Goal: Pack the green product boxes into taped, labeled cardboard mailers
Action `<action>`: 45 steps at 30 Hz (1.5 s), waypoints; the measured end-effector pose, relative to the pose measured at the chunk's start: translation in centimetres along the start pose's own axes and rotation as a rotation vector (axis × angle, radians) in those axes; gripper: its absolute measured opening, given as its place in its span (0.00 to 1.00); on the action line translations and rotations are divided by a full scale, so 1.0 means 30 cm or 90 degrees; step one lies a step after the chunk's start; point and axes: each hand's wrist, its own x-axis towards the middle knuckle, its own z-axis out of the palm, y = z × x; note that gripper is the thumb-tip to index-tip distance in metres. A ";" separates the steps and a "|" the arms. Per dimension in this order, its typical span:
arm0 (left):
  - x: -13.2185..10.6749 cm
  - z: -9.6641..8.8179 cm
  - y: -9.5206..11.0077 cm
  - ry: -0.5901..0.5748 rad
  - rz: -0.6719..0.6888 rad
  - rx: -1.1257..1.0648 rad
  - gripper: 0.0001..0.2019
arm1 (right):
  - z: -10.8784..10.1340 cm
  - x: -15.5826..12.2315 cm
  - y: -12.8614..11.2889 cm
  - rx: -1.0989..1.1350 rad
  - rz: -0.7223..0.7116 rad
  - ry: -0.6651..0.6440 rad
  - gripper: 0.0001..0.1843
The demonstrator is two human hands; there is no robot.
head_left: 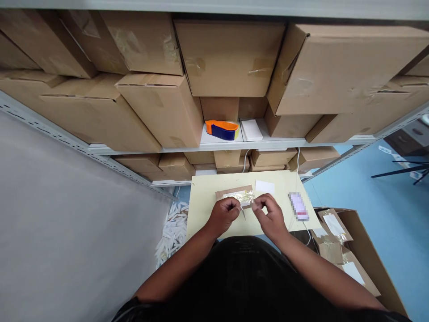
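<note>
A small cardboard box (221, 194) with shiny clear tape and a white label lies on the pale yellow table (204, 188). My left hand (224, 215) is closed at the box's near side, thumb against curled fingers. From its grip a thin pale strip (243, 214) points down toward me. At the box's right end, my right hand (271, 217) pinches thumb and fingers together. Whatever sits between those fingertips is too small to make out. Just beyond the right hand is a white slip of paper (265, 187).
A phone (298, 206) with a cable lies on the table's right side. Shelves of cardboard boxes (231, 58) rise in front, holding an orange and blue tape dispenser (221, 129) and a white stack (251, 130). A large carton (365, 241) of parcels stands right; white paper scraps (172, 228) litter the left floor.
</note>
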 end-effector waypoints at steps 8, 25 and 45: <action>0.005 0.020 0.013 -0.006 0.021 0.026 0.06 | 0.055 0.024 -0.053 0.037 0.078 -0.120 0.08; -0.391 -0.598 -0.338 0.259 -0.252 0.315 0.10 | 0.146 0.130 0.001 0.252 0.296 -0.109 0.06; -0.242 -0.443 -0.166 0.166 0.038 0.676 0.13 | 0.265 0.037 0.036 0.289 0.348 -0.032 0.18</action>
